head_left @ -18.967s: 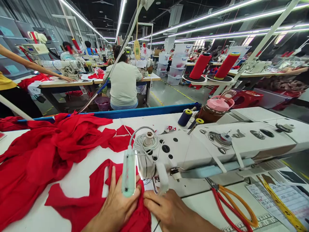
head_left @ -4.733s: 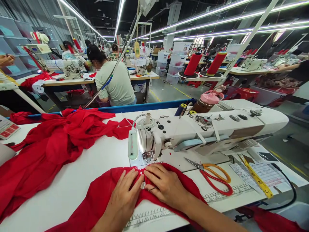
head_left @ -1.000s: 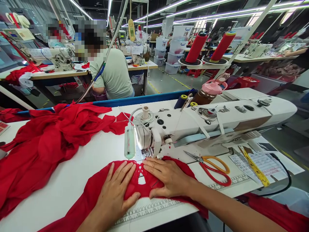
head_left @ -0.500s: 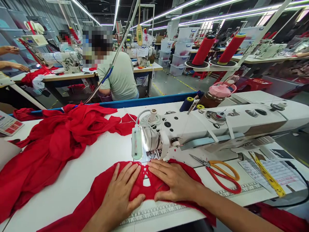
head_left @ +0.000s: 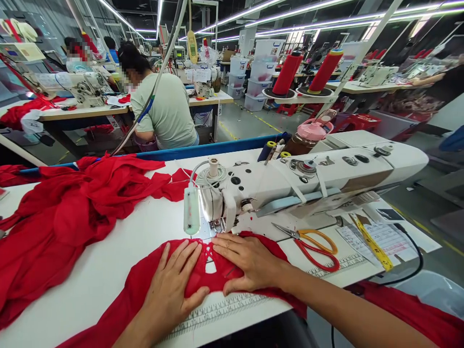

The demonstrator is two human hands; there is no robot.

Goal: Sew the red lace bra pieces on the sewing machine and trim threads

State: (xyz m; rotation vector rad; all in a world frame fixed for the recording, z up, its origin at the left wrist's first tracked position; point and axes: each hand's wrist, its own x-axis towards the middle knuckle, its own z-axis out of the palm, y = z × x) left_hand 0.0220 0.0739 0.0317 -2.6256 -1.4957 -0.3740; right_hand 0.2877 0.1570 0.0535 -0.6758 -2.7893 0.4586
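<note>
1. Your left hand [head_left: 174, 285] lies flat and open, fingers spread, pressing the red fabric [head_left: 250, 241] onto the tabletop [head_left: 119, 251].
2. Your right hand [head_left: 250, 263] is open too, palm down on the same piece, its fingertips just short of the presser foot [head_left: 219, 224] of the sewing machine [head_left: 308, 179].
3. The fabric sits at the front edge of the tabletop, over the printed ruler [head_left: 224, 309], with its far edge right by the needle area and one end hanging off the right side.
4. Between your hands there is a small gap in the cloth with narrow strips crossing it; whether a strip already sits under the foot is hard to tell from here.
5. The step looks like lining the piece up before stitching: you are smoothing and holding it, not gripping it.
6. The next move likely calls for both palms to keep the cloth taut and slide it evenly toward the foot, fingers clear of the needle.
7. Scissors [head_left: 313, 244] lie just right of your right hand; a red heap [head_left: 65, 217] sits well to the left.
</note>
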